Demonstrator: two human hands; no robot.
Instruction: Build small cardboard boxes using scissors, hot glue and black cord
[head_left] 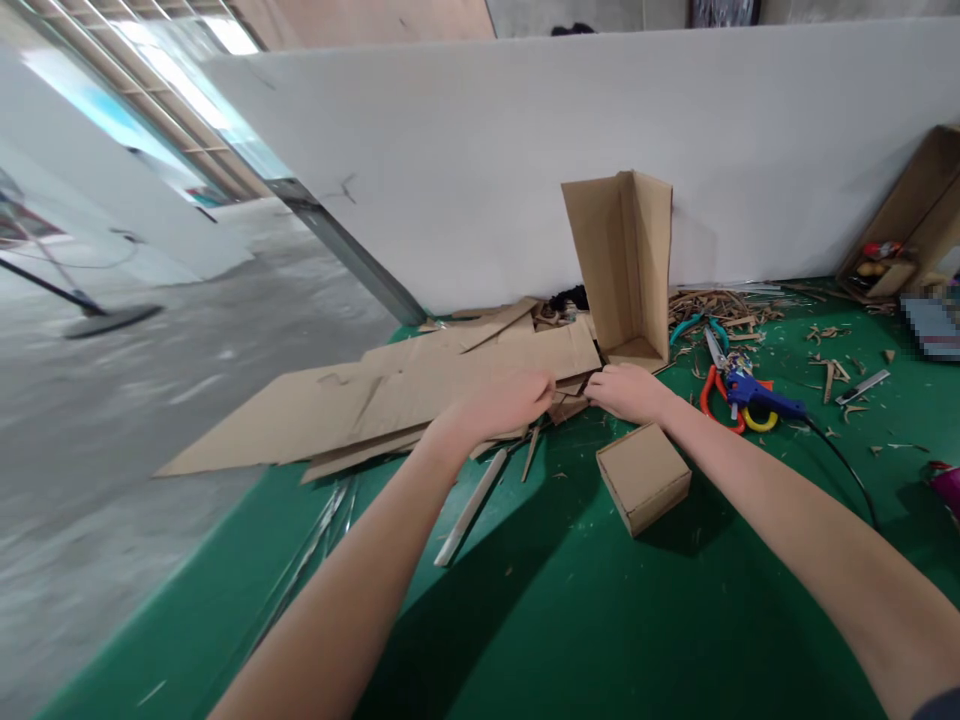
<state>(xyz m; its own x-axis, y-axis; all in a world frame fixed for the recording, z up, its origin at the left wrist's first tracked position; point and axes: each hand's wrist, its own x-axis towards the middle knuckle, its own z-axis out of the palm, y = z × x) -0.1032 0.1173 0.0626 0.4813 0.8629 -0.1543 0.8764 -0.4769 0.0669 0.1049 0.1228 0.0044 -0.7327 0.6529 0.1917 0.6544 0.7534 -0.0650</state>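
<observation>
My left hand (514,400) lies over the front edge of a stack of flat cardboard sheets (450,375), its fingers curled down at the right end of the stack. Close beside it, my right hand (626,392) is closed, with fingertips at small cardboard pieces (570,403); what it pinches is mostly hidden. A small closed cardboard box (645,475) sits just below my right wrist. Behind that hand stands a tall open cardboard box (626,270). A long thin strip with a pale face (471,510) rests on the green table in front of my left hand.
On the green table (525,620), right of my hands, lie a blue glue gun (765,395) with a cord, red-handled pliers (720,400), a utility knife (862,387) and cardboard scraps (720,305). A white panel (480,170) rises along the back. Grey floor shows left.
</observation>
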